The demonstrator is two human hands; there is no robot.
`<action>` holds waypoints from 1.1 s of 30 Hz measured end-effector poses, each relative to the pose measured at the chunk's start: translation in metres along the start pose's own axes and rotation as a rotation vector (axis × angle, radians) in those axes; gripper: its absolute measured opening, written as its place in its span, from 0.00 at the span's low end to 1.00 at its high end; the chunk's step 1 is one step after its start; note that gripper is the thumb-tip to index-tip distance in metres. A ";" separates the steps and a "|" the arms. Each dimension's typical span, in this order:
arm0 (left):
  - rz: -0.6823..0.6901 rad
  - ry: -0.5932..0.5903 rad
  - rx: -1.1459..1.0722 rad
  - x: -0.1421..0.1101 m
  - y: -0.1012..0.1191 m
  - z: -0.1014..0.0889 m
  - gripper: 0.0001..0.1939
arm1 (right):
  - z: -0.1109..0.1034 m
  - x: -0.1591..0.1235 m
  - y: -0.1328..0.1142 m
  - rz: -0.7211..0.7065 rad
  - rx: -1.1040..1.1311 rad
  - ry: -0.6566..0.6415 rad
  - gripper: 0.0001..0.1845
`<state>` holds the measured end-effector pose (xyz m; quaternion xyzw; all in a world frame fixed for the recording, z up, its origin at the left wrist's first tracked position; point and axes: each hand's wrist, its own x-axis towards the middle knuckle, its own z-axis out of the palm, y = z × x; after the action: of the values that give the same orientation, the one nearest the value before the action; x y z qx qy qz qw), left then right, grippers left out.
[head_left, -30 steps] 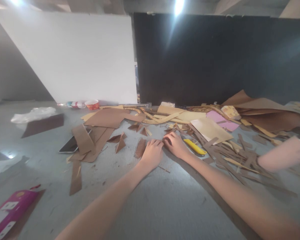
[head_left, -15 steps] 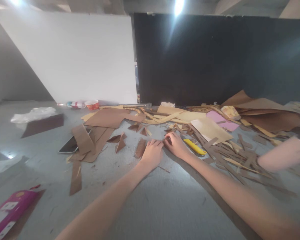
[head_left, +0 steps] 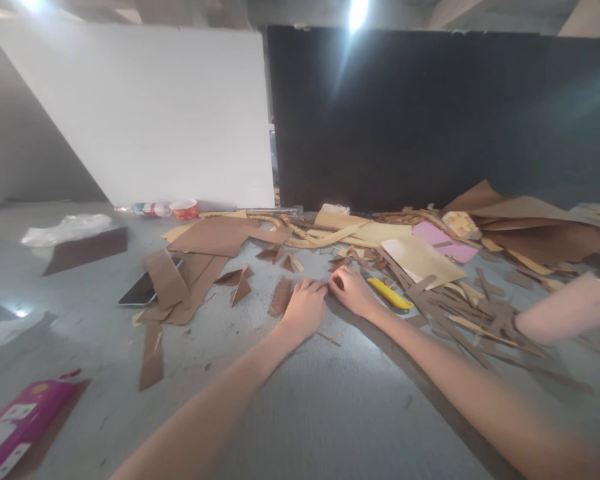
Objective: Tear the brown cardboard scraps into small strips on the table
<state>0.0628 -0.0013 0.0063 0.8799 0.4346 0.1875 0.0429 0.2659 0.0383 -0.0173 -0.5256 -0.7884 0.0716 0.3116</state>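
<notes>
The biggest risk is in the clutter: the other person's forearm (head_left: 563, 312) lies over the strips (head_left: 500, 320) on the right, and a sweep of it could push them towards the work. Next, the yellow tool (head_left: 390, 294) sits just beside the right hand (head_left: 351, 291); if it is a cutter with its blade out, which I can't tell, a careless reach could nick the wrist. Smallest, the brown piece (head_left: 281, 297) lies flat, partly hidden against the left hand (head_left: 306, 308), and uneven pressure could crease it or make it slip.

The two hands are close together, fingertips nearly meeting low over the surface. Something small and dark seems to be between them, but the fingers hide whether either hand grips it.

Behind stand a black panel (head_left: 430, 113) and a white panel (head_left: 155, 113), a narrow gap between them, with a bright light (head_left: 359, 13) overhead. The grey surface (head_left: 300, 413) has large brown sheets (head_left: 535, 230) at the far right, a purple case (head_left: 43, 413) at the near left, a phone (head_left: 139, 291) partly under brown card, a red-and-white cup (head_left: 184, 210) by the white panel, and small folded bits (head_left: 241, 288) left of the brown piece.
</notes>
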 end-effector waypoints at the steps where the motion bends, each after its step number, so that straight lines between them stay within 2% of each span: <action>1: 0.000 -0.001 0.002 0.000 0.000 0.000 0.17 | 0.000 -0.001 -0.001 -0.002 -0.010 -0.006 0.07; 4: -0.005 -0.005 0.001 0.000 0.001 -0.001 0.17 | 0.002 -0.002 0.001 0.030 -0.079 0.072 0.06; 7: -0.003 -0.008 -0.002 0.000 0.002 -0.002 0.19 | 0.005 -0.003 0.006 0.112 -0.203 0.153 0.11; 11: -0.016 -0.016 0.006 0.001 0.002 -0.001 0.18 | 0.006 -0.001 0.010 0.143 -0.268 0.085 0.19; 19: -0.018 -0.011 0.006 0.001 0.001 -0.001 0.17 | 0.003 0.000 0.004 0.091 -0.165 0.041 0.23; 26: -0.015 -0.019 0.012 0.000 0.002 -0.002 0.18 | -0.006 -0.001 -0.009 0.035 -0.013 -0.013 0.12; 33: -0.006 -0.004 0.020 0.000 0.002 -0.001 0.16 | -0.013 -0.001 -0.016 0.014 0.052 -0.042 0.13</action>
<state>0.0637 -0.0021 0.0081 0.8793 0.4391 0.1810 0.0354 0.2609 0.0278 -0.0002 -0.5212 -0.7889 0.1054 0.3079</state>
